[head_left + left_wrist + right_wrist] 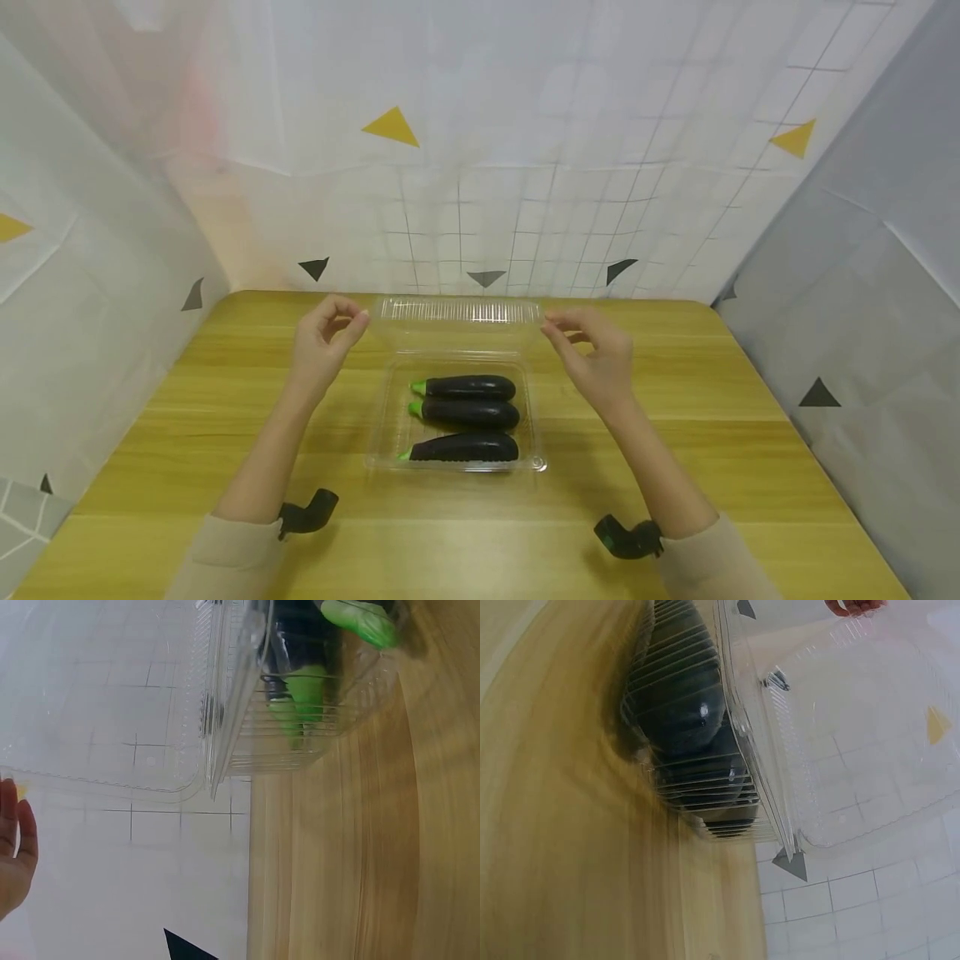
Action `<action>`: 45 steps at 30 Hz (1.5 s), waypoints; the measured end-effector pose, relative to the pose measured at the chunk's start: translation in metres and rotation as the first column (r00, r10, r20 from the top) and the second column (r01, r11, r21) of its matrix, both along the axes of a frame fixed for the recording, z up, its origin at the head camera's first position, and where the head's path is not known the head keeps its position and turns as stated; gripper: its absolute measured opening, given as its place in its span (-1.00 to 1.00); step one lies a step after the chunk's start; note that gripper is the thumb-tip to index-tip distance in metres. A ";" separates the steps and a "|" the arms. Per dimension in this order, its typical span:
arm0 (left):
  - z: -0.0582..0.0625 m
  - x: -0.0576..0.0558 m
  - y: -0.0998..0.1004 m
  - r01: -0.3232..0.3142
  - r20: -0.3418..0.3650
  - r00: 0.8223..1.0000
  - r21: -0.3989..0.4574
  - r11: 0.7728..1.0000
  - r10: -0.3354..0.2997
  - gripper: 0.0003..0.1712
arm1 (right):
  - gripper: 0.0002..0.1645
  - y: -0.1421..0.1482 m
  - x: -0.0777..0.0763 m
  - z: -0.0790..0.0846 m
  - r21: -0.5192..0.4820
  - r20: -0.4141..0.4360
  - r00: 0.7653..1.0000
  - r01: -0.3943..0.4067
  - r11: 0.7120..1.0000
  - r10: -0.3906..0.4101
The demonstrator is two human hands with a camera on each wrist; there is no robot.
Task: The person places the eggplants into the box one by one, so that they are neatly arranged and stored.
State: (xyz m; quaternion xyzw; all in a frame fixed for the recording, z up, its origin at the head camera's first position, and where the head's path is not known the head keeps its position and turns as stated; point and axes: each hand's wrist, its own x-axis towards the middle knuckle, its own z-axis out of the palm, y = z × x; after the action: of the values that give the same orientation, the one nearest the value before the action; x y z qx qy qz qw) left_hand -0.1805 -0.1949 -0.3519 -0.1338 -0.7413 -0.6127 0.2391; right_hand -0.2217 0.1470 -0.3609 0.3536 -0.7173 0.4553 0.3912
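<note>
A clear plastic clamshell box (379, 417) lies on the table with its hinged lid (457, 313) raised at the back. Inside its base are three dark eggplants with green stems: a rear one (472, 387), a middle one (472, 413) close against it, and a front one (468, 447) slightly apart. At the lid's left edge, my left hand (318, 342) pinches the plastic between thumb and fingers. My right hand (600, 350) pinches the opposite edge likewise. The left wrist view catches my left hand (13, 855) at the lid's rim; my right hand is out of the right wrist view.
The box stands near the middle of a wood-grain table (465, 550). Behind it rises a pale wall covering (480, 208) with grid lines and triangles. Similar sheets close off both sides. Dark wrist-worn devices (309, 512) sit by both cuffs.
</note>
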 end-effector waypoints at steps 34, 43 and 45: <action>-0.026 0.062 -0.025 0.110 0.093 0.993 -0.497 0.861 -0.073 -0.75 | -0.90 0.021 0.043 -0.031 0.204 0.026 0.992 -0.124 0.971 0.122; -0.034 0.071 -0.021 0.112 0.117 0.991 -0.533 0.839 -0.058 -0.71 | -0.90 0.023 0.050 -0.038 0.234 0.010 0.990 -0.141 0.962 0.143; -0.035 0.073 -0.020 0.106 0.125 0.991 -0.543 0.833 -0.045 -0.71 | -0.92 0.024 0.051 -0.040 0.239 0.018 0.989 -0.148 0.960 0.148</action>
State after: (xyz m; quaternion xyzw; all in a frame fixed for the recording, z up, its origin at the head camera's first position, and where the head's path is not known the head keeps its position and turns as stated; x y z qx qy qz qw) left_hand -0.1073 -0.2154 -0.3873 -0.1926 -0.8914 -0.3902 0.1265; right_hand -0.1703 0.1705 -0.4004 0.4508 -0.7388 0.3932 0.3105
